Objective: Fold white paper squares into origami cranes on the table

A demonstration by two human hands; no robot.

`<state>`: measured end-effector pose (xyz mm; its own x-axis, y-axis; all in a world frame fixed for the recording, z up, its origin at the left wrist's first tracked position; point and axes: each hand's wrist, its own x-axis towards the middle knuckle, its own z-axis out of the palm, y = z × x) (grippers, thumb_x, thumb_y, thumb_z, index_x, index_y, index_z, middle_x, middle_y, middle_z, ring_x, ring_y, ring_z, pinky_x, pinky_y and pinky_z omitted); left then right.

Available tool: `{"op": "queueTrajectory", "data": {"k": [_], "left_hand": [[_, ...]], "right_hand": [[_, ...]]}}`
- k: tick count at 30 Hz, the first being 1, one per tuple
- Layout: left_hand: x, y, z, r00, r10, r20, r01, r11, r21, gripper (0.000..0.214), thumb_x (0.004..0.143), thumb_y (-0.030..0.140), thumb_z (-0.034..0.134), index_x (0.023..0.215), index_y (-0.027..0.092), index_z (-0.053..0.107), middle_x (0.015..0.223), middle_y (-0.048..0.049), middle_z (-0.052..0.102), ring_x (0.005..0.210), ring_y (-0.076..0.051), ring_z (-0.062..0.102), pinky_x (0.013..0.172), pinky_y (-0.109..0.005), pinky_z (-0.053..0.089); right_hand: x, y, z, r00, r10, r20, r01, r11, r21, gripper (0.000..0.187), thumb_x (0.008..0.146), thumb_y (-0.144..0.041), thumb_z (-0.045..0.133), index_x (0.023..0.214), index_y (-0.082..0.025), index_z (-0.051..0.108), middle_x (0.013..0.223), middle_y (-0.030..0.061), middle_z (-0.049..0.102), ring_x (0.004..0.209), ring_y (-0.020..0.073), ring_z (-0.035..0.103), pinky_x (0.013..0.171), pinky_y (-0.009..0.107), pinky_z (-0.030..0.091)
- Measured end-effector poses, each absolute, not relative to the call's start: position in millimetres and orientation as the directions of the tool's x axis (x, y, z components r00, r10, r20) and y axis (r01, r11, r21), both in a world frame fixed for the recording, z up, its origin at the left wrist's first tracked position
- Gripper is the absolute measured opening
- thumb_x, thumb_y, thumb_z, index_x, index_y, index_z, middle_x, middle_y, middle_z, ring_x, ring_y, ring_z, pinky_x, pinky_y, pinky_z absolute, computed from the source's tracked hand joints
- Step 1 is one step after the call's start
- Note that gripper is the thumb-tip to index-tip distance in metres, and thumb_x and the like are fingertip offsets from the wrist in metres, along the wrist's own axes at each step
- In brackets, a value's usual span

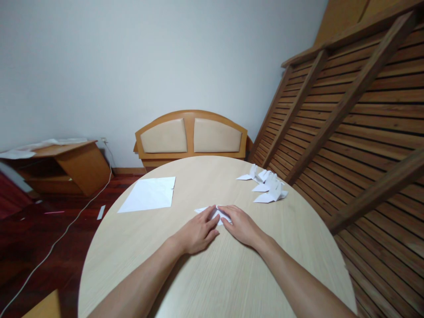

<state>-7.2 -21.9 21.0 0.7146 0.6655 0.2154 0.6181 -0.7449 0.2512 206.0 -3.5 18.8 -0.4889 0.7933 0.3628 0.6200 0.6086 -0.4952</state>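
Note:
A small piece of folded white paper lies on the round pale table, partly covered by my fingers. My left hand holds it from the left, thumb and fingertips pressed onto its surface. From the right, my right hand grips the same paper, its thumb near the front edge and its fingers along the far side. The fingertips of both hands almost meet at the paper's middle. A pointed flap sticks out beyond my left fingers.
Flat white sheets lie on the table's left. Several folded paper birds cluster at its right back. A headboard stands behind the round table. A wooden slatted frame leans at the right. A cable crosses the floor.

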Motion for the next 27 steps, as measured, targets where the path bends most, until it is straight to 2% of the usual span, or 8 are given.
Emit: {"op": "queueTrajectory", "data": {"k": [7,13,16,21,27], "left_hand": [[-7.9,-18.7,15.1,0.721,0.665,0.197,0.632,-0.746,0.209,0.055,0.102,0.041,0.037,0.149,0.013,0.038,0.159,-0.0169,0.029,0.150,-0.031,0.018,0.121,-0.049,0.026],[-5.4,-20.3,17.9,0.680,0.722,0.131,0.699,-0.691,0.185,0.058,0.103,0.045,0.031,0.154,0.015,0.029,0.159,-0.0151,0.028,0.148,-0.031,0.023,0.119,-0.050,0.028],[-3.4,-22.1,20.9,0.666,0.734,0.136,0.720,-0.680,0.143,0.054,0.103,0.040,0.030,0.154,0.021,0.029,0.160,-0.0122,0.030,0.147,-0.029,0.027,0.117,-0.051,0.027],[-1.7,-24.6,22.0,0.626,0.768,0.139,0.764,-0.639,0.088,0.051,0.102,0.041,0.030,0.150,0.022,0.036,0.157,-0.0130,0.036,0.145,-0.030,0.033,0.115,-0.058,0.023],[-4.7,-27.4,12.3,0.581,0.807,0.106,0.807,-0.588,0.048,0.060,0.103,0.046,0.024,0.149,0.010,0.034,0.157,-0.0214,0.031,0.146,-0.033,0.028,0.117,-0.055,0.022]], "right_hand": [[202.2,-12.0,26.0,-0.561,0.785,0.263,0.665,0.616,-0.423,0.048,0.096,-0.024,0.045,0.143,-0.015,0.048,0.143,0.0137,0.055,0.133,0.0236,0.051,0.113,0.041,0.038],[198.6,-19.7,20.8,-0.605,0.791,0.092,0.723,0.594,-0.354,0.059,0.101,-0.036,0.032,0.156,-0.014,0.024,0.161,0.0111,0.026,0.150,0.0233,0.019,0.122,0.050,0.014],[196.5,-20.8,20.1,-0.575,0.818,0.027,0.770,0.552,-0.321,0.064,0.102,-0.041,0.028,0.157,-0.011,0.018,0.163,0.0106,0.016,0.152,0.0235,0.010,0.123,0.050,0.009],[200.8,-19.1,22.5,-0.513,0.857,-0.042,0.822,0.476,-0.312,0.075,0.100,-0.058,0.025,0.157,-0.010,0.017,0.163,0.0116,0.012,0.152,0.0256,0.007,0.123,0.050,0.007],[203.3,-19.3,23.0,-0.493,0.868,-0.063,0.835,0.451,-0.316,0.083,0.097,-0.065,0.021,0.156,-0.008,0.015,0.163,0.0125,0.009,0.152,0.0268,0.004,0.123,0.051,0.006]]}}
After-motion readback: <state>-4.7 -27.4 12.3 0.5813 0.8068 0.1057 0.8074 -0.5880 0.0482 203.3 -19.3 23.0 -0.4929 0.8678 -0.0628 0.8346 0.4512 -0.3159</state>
